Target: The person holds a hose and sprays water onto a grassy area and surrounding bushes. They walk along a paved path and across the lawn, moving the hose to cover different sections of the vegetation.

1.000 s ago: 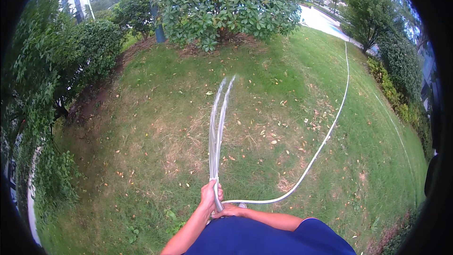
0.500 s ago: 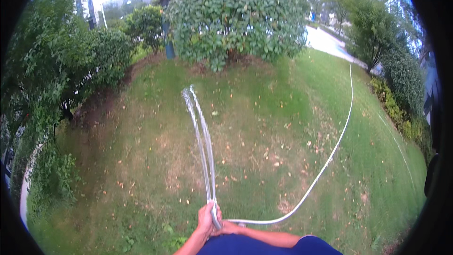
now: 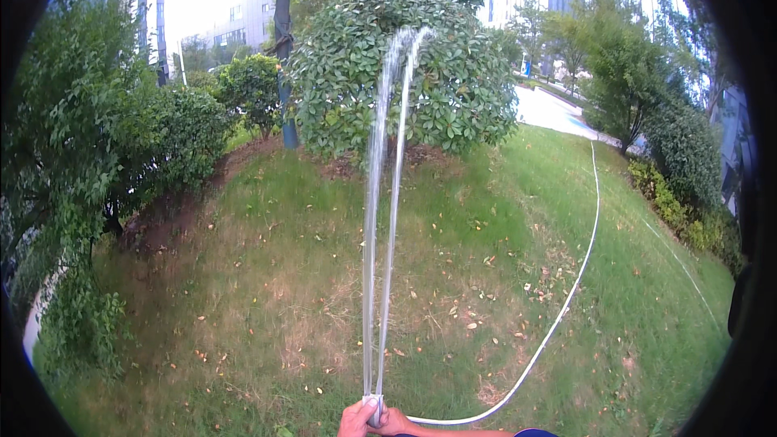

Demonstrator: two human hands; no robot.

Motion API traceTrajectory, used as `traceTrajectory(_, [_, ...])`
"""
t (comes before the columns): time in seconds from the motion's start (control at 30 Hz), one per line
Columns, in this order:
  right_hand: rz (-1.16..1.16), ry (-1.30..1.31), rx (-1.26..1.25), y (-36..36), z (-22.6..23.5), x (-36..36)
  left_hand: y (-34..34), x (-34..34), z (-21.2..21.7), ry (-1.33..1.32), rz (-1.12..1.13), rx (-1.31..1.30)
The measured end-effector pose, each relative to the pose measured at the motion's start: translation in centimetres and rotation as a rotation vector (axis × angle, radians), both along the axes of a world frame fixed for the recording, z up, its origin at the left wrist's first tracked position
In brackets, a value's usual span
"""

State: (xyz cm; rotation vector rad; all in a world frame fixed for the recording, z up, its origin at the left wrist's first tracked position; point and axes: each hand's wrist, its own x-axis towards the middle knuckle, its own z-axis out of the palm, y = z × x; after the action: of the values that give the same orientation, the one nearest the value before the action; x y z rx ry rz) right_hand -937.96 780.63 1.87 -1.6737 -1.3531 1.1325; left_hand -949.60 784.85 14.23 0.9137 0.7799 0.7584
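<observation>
At the lower edge, my left hand point(image 3: 354, 420) is closed around the open end of a white garden hose point(image 3: 526, 372), its thumb pressed over the mouth. My right hand point(image 3: 394, 422) grips the hose right beside it, its fingers partly hidden. Two jets of water point(image 3: 371, 243) leave the mouth side by side and rise forward, breaking into spray at the top in front of a large round bush point(image 3: 477, 105). From my hands the hose curves right and runs up the lawn.
Patchy grass point(image 3: 267, 299) with scattered dry leaves slopes ahead. A tree trunk point(image 3: 283, 48) stands left of the bush. Dense shrubs point(image 3: 57, 162) line the left, more bushes point(image 3: 688, 154) the right. A pale path point(image 3: 550, 113) lies at the back right, with buildings beyond.
The water jets now shoot much higher and farther, up to the bush instead of ending above the grass. My hands sit lower in the picture, and the view has tilted up.
</observation>
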Motion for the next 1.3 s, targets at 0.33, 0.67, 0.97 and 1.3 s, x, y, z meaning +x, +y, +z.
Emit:
traceTrajectory(0.33, [-0.001,0.103,-0.073,-0.4,2.2,-0.1,0.4,-0.4,0.3,0.026,-0.082,0.042])
traceTrajectory(0.67, [-0.019,0.170,-0.012,2.0,-4.4,-0.3,1.7,0.0,0.1,0.023,-0.018,0.081])
traceTrajectory(0.97, [0.062,0.155,-0.086,2.5,-4.0,-0.1,1.7,0.1,-0.2,-0.056,0.140,-0.015])
traceTrajectory(1.3, [0.073,0.228,-0.007,2.4,-2.1,-1.0,1.7,-0.2,-0.7,-0.104,0.195,-0.070])
